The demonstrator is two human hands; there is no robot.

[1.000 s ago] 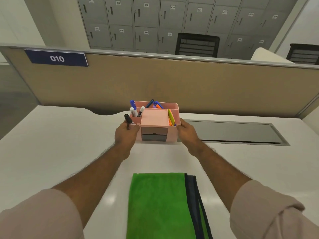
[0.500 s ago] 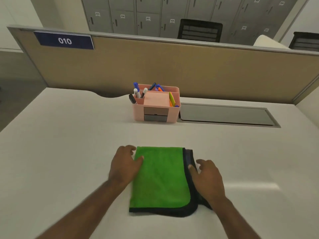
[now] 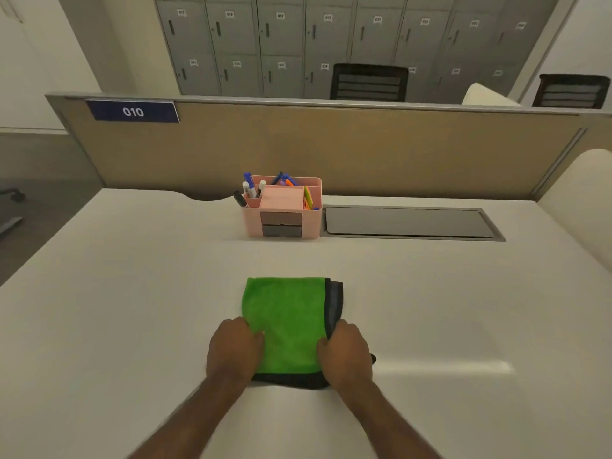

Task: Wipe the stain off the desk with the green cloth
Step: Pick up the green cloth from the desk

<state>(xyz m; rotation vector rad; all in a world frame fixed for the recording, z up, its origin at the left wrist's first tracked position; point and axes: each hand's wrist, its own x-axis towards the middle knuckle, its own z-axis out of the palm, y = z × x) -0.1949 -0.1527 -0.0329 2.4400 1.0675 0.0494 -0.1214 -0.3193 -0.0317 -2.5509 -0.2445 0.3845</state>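
We see the green cloth [image 3: 287, 321], folded flat with dark edging, lying on the white desk [image 3: 132, 293] in front of the pink organizer [image 3: 281, 223].

**Surfaces and materials**

Under both hands the green cloth [image 3: 284, 323] looks soft and fuzzy, with a dark matt trim. The desk [image 3: 132, 293] is smooth and faintly glossy (a pale sheen lies right of the right hand [image 3: 344, 354]). Beyond the hands, the pink organiser [image 3: 281, 210] looks like smooth plastic.

Head camera looks forward and down over the desk [image 3: 132, 293].
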